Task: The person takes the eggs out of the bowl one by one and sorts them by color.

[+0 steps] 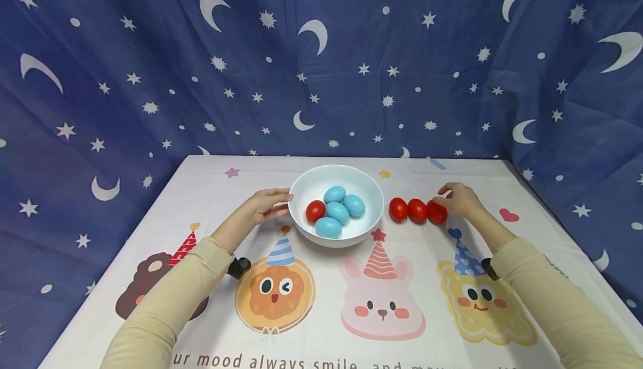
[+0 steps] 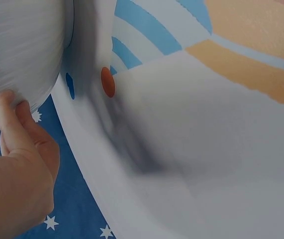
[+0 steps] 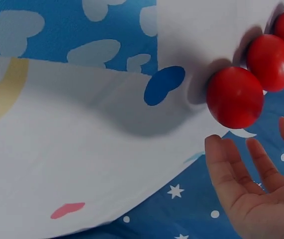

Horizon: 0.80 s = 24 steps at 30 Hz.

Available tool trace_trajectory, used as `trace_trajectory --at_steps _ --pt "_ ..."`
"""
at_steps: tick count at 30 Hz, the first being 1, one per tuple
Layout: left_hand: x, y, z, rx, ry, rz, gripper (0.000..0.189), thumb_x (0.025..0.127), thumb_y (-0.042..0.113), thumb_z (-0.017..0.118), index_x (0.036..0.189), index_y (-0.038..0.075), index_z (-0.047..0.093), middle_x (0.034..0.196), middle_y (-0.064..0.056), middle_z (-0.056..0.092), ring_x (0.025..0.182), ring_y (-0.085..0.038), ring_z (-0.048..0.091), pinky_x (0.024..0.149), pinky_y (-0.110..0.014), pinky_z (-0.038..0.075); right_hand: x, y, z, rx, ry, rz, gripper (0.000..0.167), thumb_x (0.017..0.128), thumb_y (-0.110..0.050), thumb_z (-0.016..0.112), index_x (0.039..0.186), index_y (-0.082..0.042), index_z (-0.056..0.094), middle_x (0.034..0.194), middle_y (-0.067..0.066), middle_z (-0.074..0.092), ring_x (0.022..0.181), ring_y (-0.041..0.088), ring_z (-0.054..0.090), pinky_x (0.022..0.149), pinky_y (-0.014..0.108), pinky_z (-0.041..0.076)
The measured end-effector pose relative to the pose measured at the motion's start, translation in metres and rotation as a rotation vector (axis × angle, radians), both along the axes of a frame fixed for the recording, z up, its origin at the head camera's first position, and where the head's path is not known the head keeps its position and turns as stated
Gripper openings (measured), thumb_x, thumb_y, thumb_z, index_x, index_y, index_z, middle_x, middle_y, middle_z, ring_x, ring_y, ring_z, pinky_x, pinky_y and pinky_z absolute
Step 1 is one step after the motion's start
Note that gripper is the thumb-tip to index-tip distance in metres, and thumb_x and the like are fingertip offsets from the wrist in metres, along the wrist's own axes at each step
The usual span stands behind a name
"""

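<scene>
A white bowl (image 1: 372, 212) stands on the table, holding several light blue eggs (image 1: 354, 205) and one red egg (image 1: 315, 211). My left hand (image 1: 265, 204) touches the bowl's left side; the left wrist view shows its fingertips (image 2: 5, 97) against the outer wall. To the right of the bowl, three red eggs (image 1: 417, 211) lie in a row. At the rightmost red egg (image 3: 235, 98) is my right hand (image 1: 460, 199), its fingers spread and slightly bent. In the right wrist view the fingertips (image 3: 213, 142) are just short of that egg, with nothing held.
A white tablecloth (image 1: 321, 302) printed with cartoon figures in party hats covers the table. Behind and at the sides hangs a dark blue curtain (image 1: 341, 78) with white moons and stars. Dark straps (image 1: 239, 267) circle both wrists.
</scene>
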<state>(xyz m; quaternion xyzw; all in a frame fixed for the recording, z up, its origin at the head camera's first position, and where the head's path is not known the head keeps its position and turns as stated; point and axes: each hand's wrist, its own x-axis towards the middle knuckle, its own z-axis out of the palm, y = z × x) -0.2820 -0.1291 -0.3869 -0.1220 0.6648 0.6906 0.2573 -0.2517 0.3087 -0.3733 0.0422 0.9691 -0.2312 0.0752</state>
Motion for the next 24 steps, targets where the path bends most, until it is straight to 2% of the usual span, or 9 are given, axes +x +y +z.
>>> trace_trajectory --at_steps 3,5,9,12,18,24 --pt "0.001 0.000 0.001 -0.009 0.000 0.005 0.049 0.087 0.012 0.068 0.134 0.010 0.053 0.121 -0.009 0.057 0.085 -0.010 0.065 0.079 -0.016 0.058 0.002 -0.001 0.003 -0.010 0.027 0.001 0.041 0.091 -0.022 0.057 0.115 0.010 0.053 0.108 0.031 0.057 0.090 0.037 0.056 0.078 0.041 0.059" --pt "0.003 0.003 0.003 -0.034 -0.002 0.020 0.051 0.091 0.010 0.062 0.139 0.008 0.046 0.122 -0.009 0.055 0.081 -0.008 0.064 0.079 -0.015 0.058 0.004 -0.002 0.005 -0.026 0.042 0.007 0.041 0.091 -0.022 0.057 0.115 0.011 0.053 0.109 0.032 0.056 0.089 0.037 0.057 0.079 0.042 0.060" --pt "0.005 0.004 0.006 -0.004 -0.013 0.026 0.052 0.093 0.007 0.059 0.142 0.006 0.041 0.109 -0.006 0.054 0.070 -0.006 0.063 0.071 -0.013 0.059 0.006 -0.003 0.010 -0.068 0.063 0.014 0.042 0.092 -0.023 0.057 0.117 0.010 0.052 0.111 0.033 0.056 0.086 0.036 0.060 0.078 0.041 0.061" --pt "0.006 0.004 0.007 -0.001 -0.025 0.027 0.052 0.092 0.008 0.060 0.142 0.007 0.042 0.108 -0.005 0.054 0.068 -0.006 0.063 0.068 -0.013 0.059 0.008 -0.004 0.013 -0.099 0.070 0.016 0.044 0.093 -0.026 0.057 0.119 0.010 0.051 0.113 0.033 0.055 0.085 0.036 0.061 0.079 0.041 0.062" --pt "0.007 0.004 0.008 -0.021 -0.023 0.031 0.051 0.093 0.010 0.059 0.141 0.008 0.043 0.118 -0.007 0.051 0.069 -0.005 0.062 0.067 -0.013 0.059 0.011 -0.010 0.021 -0.155 0.056 -0.007 0.047 0.095 -0.029 0.054 0.126 0.007 0.048 0.119 0.033 0.052 0.098 0.042 0.060 0.087 0.045 0.059" --pt "0.007 0.005 0.008 -0.014 -0.018 0.027 0.051 0.093 0.010 0.058 0.142 0.008 0.042 0.114 -0.006 0.051 0.068 -0.005 0.062 0.065 -0.012 0.059 0.013 -0.019 0.027 -0.202 0.066 -0.003 0.047 0.096 -0.030 0.053 0.126 0.006 0.049 0.120 0.032 0.052 0.103 0.042 0.058 0.091 0.045 0.057"
